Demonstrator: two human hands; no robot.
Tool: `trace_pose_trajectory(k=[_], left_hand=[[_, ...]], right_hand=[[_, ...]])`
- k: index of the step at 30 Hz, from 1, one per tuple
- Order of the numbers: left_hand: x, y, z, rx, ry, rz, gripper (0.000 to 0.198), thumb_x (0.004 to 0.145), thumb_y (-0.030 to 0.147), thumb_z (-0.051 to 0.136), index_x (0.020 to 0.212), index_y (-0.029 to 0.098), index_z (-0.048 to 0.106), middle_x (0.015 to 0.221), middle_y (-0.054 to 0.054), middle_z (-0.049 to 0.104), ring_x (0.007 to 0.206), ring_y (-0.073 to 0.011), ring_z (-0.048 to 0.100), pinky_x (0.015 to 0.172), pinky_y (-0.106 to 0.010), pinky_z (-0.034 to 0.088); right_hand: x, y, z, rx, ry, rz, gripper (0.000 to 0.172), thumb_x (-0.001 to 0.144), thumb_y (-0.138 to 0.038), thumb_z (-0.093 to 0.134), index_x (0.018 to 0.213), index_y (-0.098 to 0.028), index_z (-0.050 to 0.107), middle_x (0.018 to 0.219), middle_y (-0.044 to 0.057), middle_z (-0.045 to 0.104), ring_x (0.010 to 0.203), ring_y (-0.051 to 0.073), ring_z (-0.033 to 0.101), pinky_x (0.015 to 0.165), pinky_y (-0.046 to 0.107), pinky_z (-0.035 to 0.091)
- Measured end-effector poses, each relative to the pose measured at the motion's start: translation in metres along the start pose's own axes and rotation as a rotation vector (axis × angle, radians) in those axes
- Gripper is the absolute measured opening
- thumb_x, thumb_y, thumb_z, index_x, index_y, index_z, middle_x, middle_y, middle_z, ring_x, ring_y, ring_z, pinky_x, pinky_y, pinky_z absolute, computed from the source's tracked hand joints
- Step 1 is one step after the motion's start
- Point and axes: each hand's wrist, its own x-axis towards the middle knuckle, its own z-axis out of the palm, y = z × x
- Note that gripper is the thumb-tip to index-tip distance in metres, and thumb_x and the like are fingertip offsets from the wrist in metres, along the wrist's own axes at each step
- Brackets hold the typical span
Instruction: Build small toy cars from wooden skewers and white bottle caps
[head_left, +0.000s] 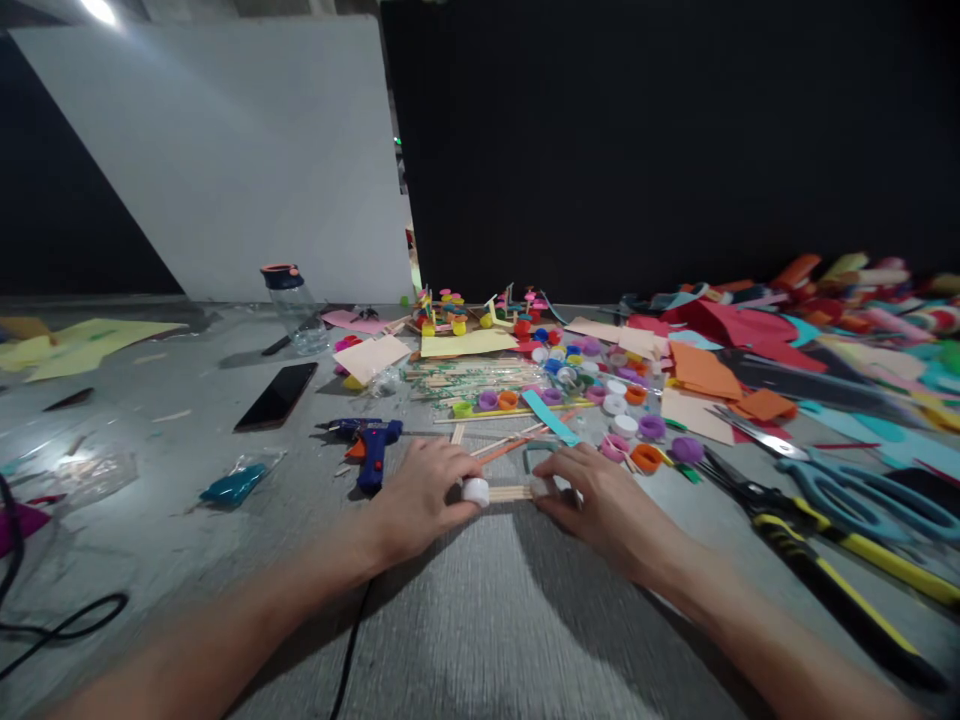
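Observation:
My left hand [420, 495] is closed around a white bottle cap [475, 491] at the left end of a short wooden stick [510, 493] that lies on the grey table [480, 620]. At the stick's right end, my right hand [592, 500] pinches a second white cap [540, 487], partly hidden by the fingers. Both hands rest low on the table, facing each other across the stick.
A blue glue gun [371, 445] lies just left of my left hand, its cord running toward me. Coloured caps [622, 425], sticks and paper scraps crowd the space behind the hands. Blue scissors [862, 495] and yellow-handled cutters [817, 550] lie right. A phone [276, 396] and a jar [296, 305] stand left.

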Motion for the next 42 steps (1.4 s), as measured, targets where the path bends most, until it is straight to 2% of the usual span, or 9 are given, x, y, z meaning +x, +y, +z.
trace_pose_trajectory(k=[5, 10, 15, 22, 27, 29, 32, 36, 42], left_hand=[[-0.005, 0.003, 0.006, -0.042, 0.036, -0.001, 0.018, 0.08, 0.019, 0.075, 0.095, 0.019, 0.066, 0.099, -0.004, 0.069, 0.099, -0.0264, 0.061, 0.086, -0.044, 0.041], [-0.008, 0.0, 0.002, -0.093, 0.074, 0.034, 0.033, 0.078, 0.027, 0.079, 0.108, 0.024, 0.066, 0.106, -0.002, 0.072, 0.104, -0.0271, 0.063, 0.089, -0.045, 0.043], [-0.01, -0.012, -0.016, -0.102, 0.254, -0.033, 0.016, 0.097, 0.029, 0.057, 0.109, 0.024, 0.066, 0.113, -0.004, 0.073, 0.108, -0.0244, 0.063, 0.095, -0.044, 0.044], [-0.009, -0.039, -0.027, 0.007, 0.403, -0.082, 0.016, 0.094, 0.02, 0.057, 0.106, 0.02, 0.068, 0.106, -0.006, 0.074, 0.107, -0.0272, 0.062, 0.096, -0.047, 0.039], [-0.01, -0.041, -0.029, 0.073, 0.45, -0.062, 0.013, 0.094, 0.022, 0.06, 0.103, 0.019, 0.069, 0.103, -0.006, 0.074, 0.106, -0.0265, 0.06, 0.095, -0.046, 0.038], [-0.011, -0.04, -0.032, 0.098, 0.47, -0.057, 0.013, 0.095, 0.021, 0.059, 0.103, 0.02, 0.069, 0.103, -0.006, 0.073, 0.106, -0.0259, 0.06, 0.095, -0.045, 0.038], [-0.012, -0.038, -0.034, 0.124, 0.488, -0.051, 0.013, 0.095, 0.02, 0.058, 0.102, 0.02, 0.068, 0.1, -0.006, 0.073, 0.104, -0.0249, 0.06, 0.094, -0.043, 0.038], [-0.011, -0.038, -0.031, 0.125, 0.482, -0.045, 0.01, 0.094, 0.02, 0.059, 0.1, 0.02, 0.068, 0.099, -0.005, 0.073, 0.104, -0.0249, 0.06, 0.094, -0.043, 0.038], [-0.01, -0.037, -0.026, 0.096, 0.46, -0.042, 0.01, 0.092, 0.02, 0.06, 0.099, 0.021, 0.068, 0.099, -0.005, 0.072, 0.104, -0.0254, 0.06, 0.093, -0.044, 0.037]], right_hand=[[-0.002, -0.004, -0.006, -0.016, -0.052, -0.003, 0.012, 0.09, -0.014, 0.065, 0.099, -0.022, 0.066, 0.09, 0.003, 0.071, 0.088, 0.023, 0.062, 0.076, 0.036, 0.047], [-0.003, -0.004, -0.017, -0.017, -0.066, 0.048, 0.013, 0.092, -0.026, 0.065, 0.105, -0.022, 0.067, 0.101, 0.006, 0.072, 0.093, 0.024, 0.066, 0.077, 0.037, 0.051], [-0.002, 0.003, -0.028, -0.044, -0.013, 0.123, 0.016, 0.098, -0.028, 0.054, 0.104, -0.021, 0.067, 0.102, 0.007, 0.074, 0.092, 0.025, 0.068, 0.077, 0.039, 0.052], [0.022, -0.021, -0.046, -0.16, -0.063, -0.026, 0.016, 0.098, -0.022, 0.054, 0.1, -0.022, 0.069, 0.097, 0.004, 0.073, 0.084, 0.02, 0.068, 0.072, 0.033, 0.05], [0.077, -0.033, -0.023, -0.361, -0.172, -0.254, 0.014, 0.096, -0.015, 0.056, 0.096, -0.019, 0.07, 0.093, 0.006, 0.07, 0.082, 0.019, 0.066, 0.071, 0.033, 0.05], [0.101, -0.031, -0.006, -0.442, -0.22, -0.356, 0.01, 0.097, -0.018, 0.059, 0.1, -0.017, 0.068, 0.098, 0.005, 0.069, 0.087, 0.019, 0.065, 0.076, 0.035, 0.053], [0.127, -0.024, 0.016, -0.519, -0.284, -0.499, 0.015, 0.098, -0.029, 0.062, 0.107, -0.018, 0.067, 0.111, 0.006, 0.067, 0.096, 0.02, 0.065, 0.084, 0.04, 0.056], [0.141, -0.015, 0.03, -0.562, -0.32, -0.591, 0.019, 0.098, -0.03, 0.062, 0.113, -0.019, 0.066, 0.119, 0.008, 0.065, 0.102, 0.022, 0.065, 0.086, 0.042, 0.056], [0.144, -0.013, 0.032, -0.557, -0.319, -0.574, 0.021, 0.098, -0.031, 0.062, 0.115, -0.018, 0.065, 0.121, 0.008, 0.065, 0.104, 0.022, 0.065, 0.087, 0.043, 0.056]])
